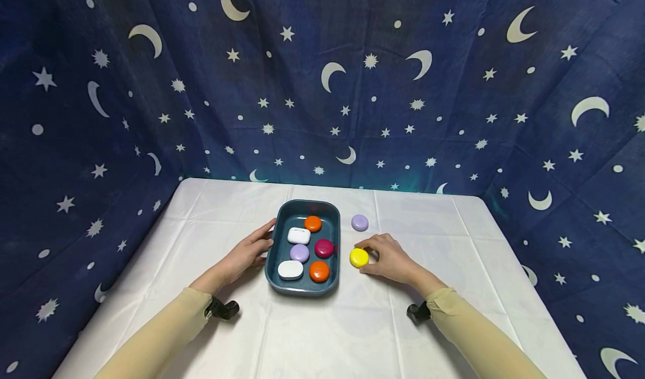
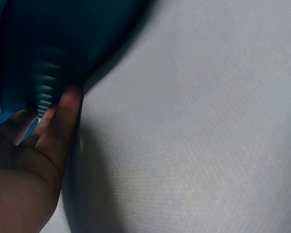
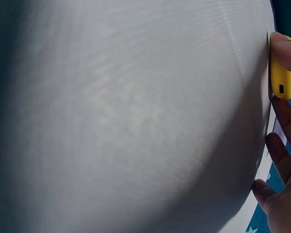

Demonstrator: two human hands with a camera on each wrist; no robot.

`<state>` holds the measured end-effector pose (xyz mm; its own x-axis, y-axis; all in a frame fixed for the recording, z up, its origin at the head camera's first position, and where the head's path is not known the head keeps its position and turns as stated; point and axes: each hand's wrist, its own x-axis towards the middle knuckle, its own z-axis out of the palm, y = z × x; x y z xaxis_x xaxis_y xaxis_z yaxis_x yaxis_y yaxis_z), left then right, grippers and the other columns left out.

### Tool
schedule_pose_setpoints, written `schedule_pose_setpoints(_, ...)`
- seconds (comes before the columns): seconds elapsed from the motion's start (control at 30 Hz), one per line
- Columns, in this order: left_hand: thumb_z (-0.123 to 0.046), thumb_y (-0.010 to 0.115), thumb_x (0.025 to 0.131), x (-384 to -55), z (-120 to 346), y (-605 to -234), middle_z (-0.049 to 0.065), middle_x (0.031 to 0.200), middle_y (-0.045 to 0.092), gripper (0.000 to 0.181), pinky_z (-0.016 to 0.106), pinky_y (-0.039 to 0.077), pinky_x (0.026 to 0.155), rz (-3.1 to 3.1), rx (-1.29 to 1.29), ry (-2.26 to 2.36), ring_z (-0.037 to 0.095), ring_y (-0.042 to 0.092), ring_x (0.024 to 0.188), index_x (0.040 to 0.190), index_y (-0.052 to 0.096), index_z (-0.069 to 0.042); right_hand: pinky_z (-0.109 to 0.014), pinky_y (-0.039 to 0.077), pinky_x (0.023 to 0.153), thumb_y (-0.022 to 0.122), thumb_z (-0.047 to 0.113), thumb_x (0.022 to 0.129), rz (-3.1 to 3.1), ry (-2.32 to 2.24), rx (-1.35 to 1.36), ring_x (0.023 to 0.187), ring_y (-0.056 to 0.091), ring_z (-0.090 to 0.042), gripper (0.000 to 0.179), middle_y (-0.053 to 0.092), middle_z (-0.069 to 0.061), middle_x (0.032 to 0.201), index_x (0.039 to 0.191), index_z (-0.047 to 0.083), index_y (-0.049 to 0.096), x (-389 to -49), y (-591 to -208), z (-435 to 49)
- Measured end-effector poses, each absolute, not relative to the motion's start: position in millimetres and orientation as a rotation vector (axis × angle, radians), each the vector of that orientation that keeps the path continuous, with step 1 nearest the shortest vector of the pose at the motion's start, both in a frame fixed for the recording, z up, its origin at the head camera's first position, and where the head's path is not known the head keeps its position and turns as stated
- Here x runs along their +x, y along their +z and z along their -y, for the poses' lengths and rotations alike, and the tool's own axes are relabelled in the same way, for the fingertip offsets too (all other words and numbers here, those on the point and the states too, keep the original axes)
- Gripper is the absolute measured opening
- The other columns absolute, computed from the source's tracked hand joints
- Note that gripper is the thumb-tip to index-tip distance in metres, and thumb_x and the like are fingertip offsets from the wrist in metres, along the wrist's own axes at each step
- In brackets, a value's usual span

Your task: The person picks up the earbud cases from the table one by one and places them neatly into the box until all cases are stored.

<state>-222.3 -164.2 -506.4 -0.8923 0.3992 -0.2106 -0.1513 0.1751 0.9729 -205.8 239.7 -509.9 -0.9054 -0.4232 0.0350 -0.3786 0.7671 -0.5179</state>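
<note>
My right hand (image 1: 390, 258) pinches a round yellow earbud case (image 1: 359, 257) between thumb and fingers, just right of the tray. In the right wrist view the yellow case (image 3: 283, 73) stands on edge in the picture, with a small dark port in its side. My left hand (image 1: 246, 256) rests with extended fingers against the left outer wall of a dark blue tray (image 1: 302, 290); the left wrist view shows its fingertips (image 2: 70, 97) at that wall. A round lilac case (image 1: 360, 222) lies on the cloth beyond my right hand.
Inside the tray lie two orange cases (image 1: 313, 224) (image 1: 319, 271), two white cases (image 1: 299, 235) (image 1: 290, 270), a lilac case (image 1: 299, 253) and a dark red case (image 1: 324, 248). A white cloth (image 1: 322, 340) covers the table. Blue star-patterned curtains (image 1: 312, 88) enclose its back and sides.
</note>
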Motion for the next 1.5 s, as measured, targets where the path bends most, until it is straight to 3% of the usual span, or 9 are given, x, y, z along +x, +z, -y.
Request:
schedule_pose_setpoints(0.17,-0.023,0.048,0.108,-222,163,-503,0.014,0.164,0.031,0.06,0.048,0.047,0.103,-2.028,0.205,1.769,0.035,0.042,0.143,0.163,0.027,-0.034,-0.048,0.038,0.098,0.09,0.032,0.077,-2.866,-0.827,-0.629,0.114,0.049,-0.025,0.057,0.066,0.001,0.123,0.13,0.021,0.07,-208,-505,-239)
schedule_pose_setpoints(0.37,-0.016,0.047,0.106,-223,161,-495,0.014,0.164,0.032,0.064,0.04,0.05,0.091,-1.95,0.134,1.796,0.033,0.047,0.139,0.164,0.025,-0.03,-0.049,0.039,0.098,0.091,0.03,0.077,-2.874,-0.894,-0.608,0.117,0.047,-0.026,0.059,0.066,0.003,0.119,0.132,0.021,0.069,-215,-488,-237)
schedule_pose_setpoints(0.87,-0.003,0.045,0.103,-225,155,-477,0.019,0.162,0.033,0.07,0.039,0.052,0.08,-1.8,-0.032,1.866,0.03,0.055,0.117,0.165,0.023,-0.025,-0.051,0.04,0.1,0.088,0.032,0.081,-2.862,-0.899,-0.664,0.124,0.043,-0.025,0.055,0.064,0.004,0.123,0.132,0.026,0.069,-231,-447,-205)
schedule_pose_setpoints(1.03,-0.005,0.044,0.103,-224,154,-478,0.018,0.164,0.03,0.069,0.045,0.051,0.09,-1.849,-0.019,1.836,0.036,0.047,0.135,0.165,0.023,-0.027,-0.048,0.042,0.097,0.089,0.034,0.08,-2.834,-0.887,-0.661,0.121,0.043,-0.021,0.053,0.062,0.009,0.117,0.13,0.031,0.07,-235,-443,-190)
schedule_pose_setpoints(1.2,-0.008,0.045,0.104,-224,153,-479,0.014,0.164,0.031,0.067,0.054,0.048,0.099,-1.892,-0.021,1.809,0.038,0.039,0.144,0.164,0.026,-0.03,-0.049,0.04,0.099,0.088,0.034,0.081,-2.819,-0.862,-0.693,0.121,0.043,-0.02,0.052,0.061,0.008,0.123,0.13,0.033,0.07,-239,-442,-178)
schedule_pose_setpoints(1.5,-0.008,0.044,0.104,-225,155,-480,0.017,0.164,0.029,0.067,0.042,0.051,0.083,-1.89,0.017,1.803,0.036,0.046,0.136,0.165,0.024,-0.028,-0.048,0.036,0.104,0.086,0.038,0.082,-2.82,-0.785,-0.745,0.122,0.044,-0.022,0.053,0.063,0.003,0.13,0.131,0.029,0.07,-247,-448,-159)
